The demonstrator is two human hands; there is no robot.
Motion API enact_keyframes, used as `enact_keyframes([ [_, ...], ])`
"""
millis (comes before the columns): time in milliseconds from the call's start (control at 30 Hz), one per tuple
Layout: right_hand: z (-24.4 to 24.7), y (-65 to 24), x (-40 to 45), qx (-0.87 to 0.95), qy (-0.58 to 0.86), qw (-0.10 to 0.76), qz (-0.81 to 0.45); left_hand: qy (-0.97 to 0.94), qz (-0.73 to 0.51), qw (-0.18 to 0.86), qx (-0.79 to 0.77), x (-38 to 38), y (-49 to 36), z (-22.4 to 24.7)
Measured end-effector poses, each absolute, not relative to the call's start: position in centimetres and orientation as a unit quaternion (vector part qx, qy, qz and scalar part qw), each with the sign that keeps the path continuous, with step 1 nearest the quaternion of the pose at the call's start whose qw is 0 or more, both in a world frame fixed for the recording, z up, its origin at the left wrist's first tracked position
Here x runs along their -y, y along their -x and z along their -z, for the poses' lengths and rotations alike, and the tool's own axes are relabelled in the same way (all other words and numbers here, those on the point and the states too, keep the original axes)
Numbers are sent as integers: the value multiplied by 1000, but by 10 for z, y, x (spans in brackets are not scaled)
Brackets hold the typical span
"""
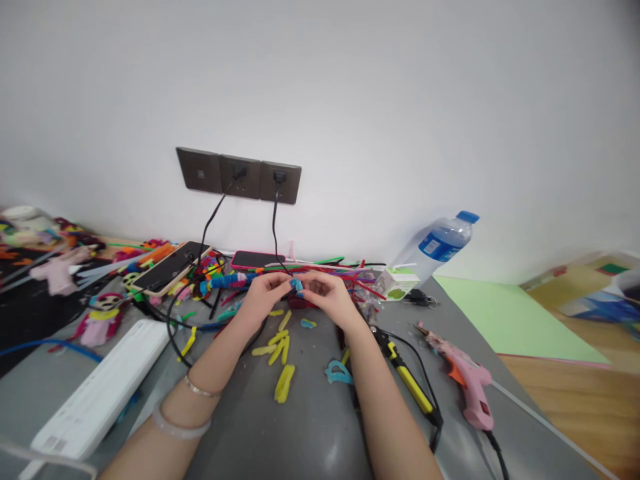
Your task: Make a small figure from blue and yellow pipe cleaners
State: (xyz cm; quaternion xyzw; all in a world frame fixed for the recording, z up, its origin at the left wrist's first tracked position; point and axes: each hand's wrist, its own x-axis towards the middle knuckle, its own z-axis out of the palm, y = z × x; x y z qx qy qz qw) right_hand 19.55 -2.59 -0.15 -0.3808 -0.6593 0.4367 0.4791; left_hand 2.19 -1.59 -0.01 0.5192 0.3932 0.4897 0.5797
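Both hands meet over the far middle of the grey table. My left hand pinches a small blue fuzzy piece from the left side. From the right, my right hand grips the same piece, fingertips closed on it. Several yellow fuzzy strips lie on the table below the hands. A light blue bent loop rests by the right forearm, and a small blue and yellow piece sits just under the right hand.
A white power strip and a phone lie left among coloured craft pieces. Right are a yellow-handled tool, a pink glue gun with its cord, a small box and a leaning bottle. Black cables loop near the left forearm.
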Motion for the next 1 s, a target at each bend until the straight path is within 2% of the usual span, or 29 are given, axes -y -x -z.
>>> enact_keyframes([
  [1000, 0, -194, 27, 669, 367, 503, -406, -508, -476, 593, -404, 14, -21, 1],
])
